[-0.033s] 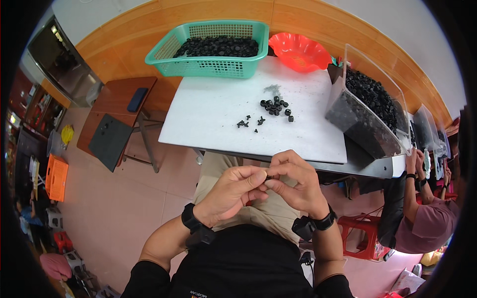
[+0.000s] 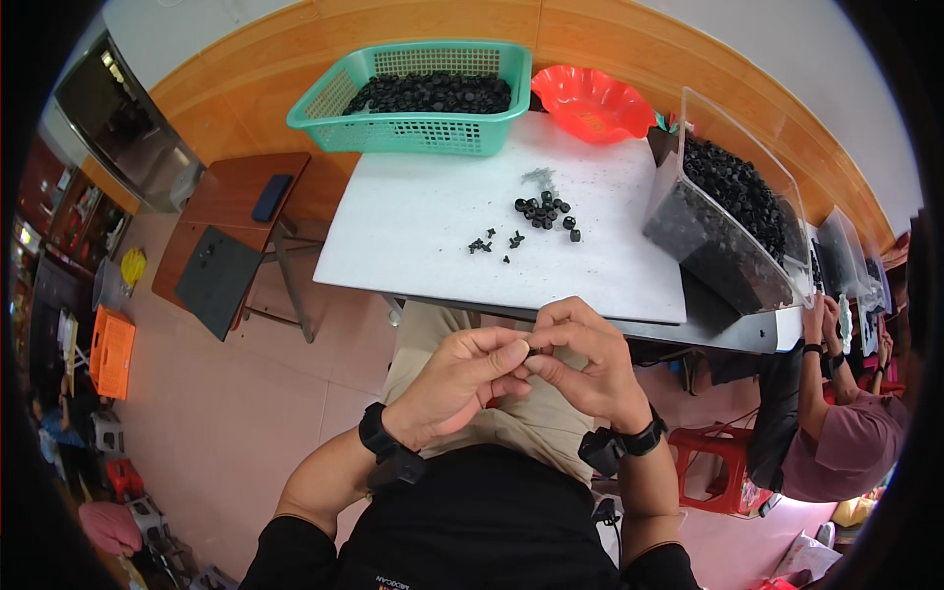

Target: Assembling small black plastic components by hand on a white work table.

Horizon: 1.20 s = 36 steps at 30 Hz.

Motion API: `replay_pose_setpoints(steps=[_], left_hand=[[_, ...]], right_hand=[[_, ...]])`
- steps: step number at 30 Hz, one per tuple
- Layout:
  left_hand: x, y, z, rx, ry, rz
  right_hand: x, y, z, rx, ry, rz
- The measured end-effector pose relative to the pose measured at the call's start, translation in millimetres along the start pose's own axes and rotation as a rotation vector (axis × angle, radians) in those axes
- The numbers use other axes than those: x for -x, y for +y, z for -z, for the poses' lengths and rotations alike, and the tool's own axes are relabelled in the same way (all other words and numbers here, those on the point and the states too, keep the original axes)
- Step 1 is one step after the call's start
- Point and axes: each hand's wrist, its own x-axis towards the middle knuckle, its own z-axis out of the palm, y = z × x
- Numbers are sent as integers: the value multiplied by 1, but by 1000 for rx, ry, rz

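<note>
A: What's changed?
B: Nothing I can see; left hand (image 2: 462, 379) and right hand (image 2: 592, 372), fingertips pinched together, share 1 small part (image 2: 533, 351)
A: Where?
B: Between them, over the lap (image 2: 506, 428), near the bench (image 2: 393, 236); the work stays mid-grip

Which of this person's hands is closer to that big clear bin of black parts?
The right. The right hand is off to the left of the bin and nearer the person; the left hand is farther left still, beyond the right one.
</note>
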Motion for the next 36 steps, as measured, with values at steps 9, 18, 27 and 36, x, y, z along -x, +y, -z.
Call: replay_pose_setpoints(steps=[9,18,27,36], left_hand=[[-3,-2,0,-1,19,-61],[-7,-4,-6,24,58,-76],[-10,-7,-7,109,81,-53],[-11,-9,-8,155,94,-37]], right_hand=[[4,0,3,-67,-61,-75],[10,9,-3,-65,82,-21],[12,15,-8,-79,195,12],[18,22,-13,-99,253,42]])
